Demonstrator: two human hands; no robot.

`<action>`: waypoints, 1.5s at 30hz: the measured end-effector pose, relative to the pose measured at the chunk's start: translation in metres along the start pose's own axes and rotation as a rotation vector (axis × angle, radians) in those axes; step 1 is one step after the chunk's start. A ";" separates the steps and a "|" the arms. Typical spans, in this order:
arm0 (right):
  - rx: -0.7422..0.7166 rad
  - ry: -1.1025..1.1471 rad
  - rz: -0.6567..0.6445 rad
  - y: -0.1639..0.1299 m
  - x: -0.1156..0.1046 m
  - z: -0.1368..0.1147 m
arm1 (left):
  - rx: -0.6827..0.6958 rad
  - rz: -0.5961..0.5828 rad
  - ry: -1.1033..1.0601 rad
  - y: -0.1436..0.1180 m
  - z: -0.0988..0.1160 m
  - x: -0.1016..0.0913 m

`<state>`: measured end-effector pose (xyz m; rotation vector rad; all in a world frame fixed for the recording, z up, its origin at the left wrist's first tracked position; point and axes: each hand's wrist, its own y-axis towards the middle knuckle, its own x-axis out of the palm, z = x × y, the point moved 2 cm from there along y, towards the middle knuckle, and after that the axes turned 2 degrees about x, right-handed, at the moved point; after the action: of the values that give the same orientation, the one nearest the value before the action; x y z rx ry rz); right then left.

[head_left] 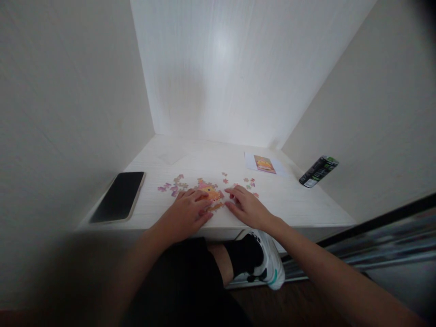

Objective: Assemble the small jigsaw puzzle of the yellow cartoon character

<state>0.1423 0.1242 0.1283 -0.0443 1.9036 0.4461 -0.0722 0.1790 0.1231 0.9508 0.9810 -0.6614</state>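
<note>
A partly joined jigsaw puzzle [213,194] in orange and pink lies near the front edge of the white shelf-like desk. My left hand [186,211] rests over its left side, fingers stretched out and touching it. At the puzzle's right edge is my right hand [247,206], thumb and index finger apart; I see nothing between them. Loose puzzle pieces [175,186] are spread left of the puzzle, mostly pink and greenish. Several more pieces [252,183] lie beyond my right hand, partly hidden by it.
A phone [119,197] lies at the left front of the desk. Toward the back right sits a small picture [265,164] on white paper. A dark can [318,171] stands by the right wall. Panels enclose the back and both sides. My shoe [270,261] is below the edge.
</note>
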 end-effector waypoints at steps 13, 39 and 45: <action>0.030 0.002 0.018 -0.002 0.003 0.004 | -0.035 -0.049 -0.006 0.001 -0.005 0.002; 0.507 0.434 0.236 0.027 0.025 -0.006 | -0.024 -0.025 0.106 0.021 0.007 0.006; 0.551 0.452 0.178 0.032 0.027 0.006 | -0.018 0.015 0.132 0.019 0.004 0.011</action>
<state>0.1301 0.1609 0.1112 0.4216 2.4287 0.0094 -0.0507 0.1836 0.1206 0.9942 1.0932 -0.5819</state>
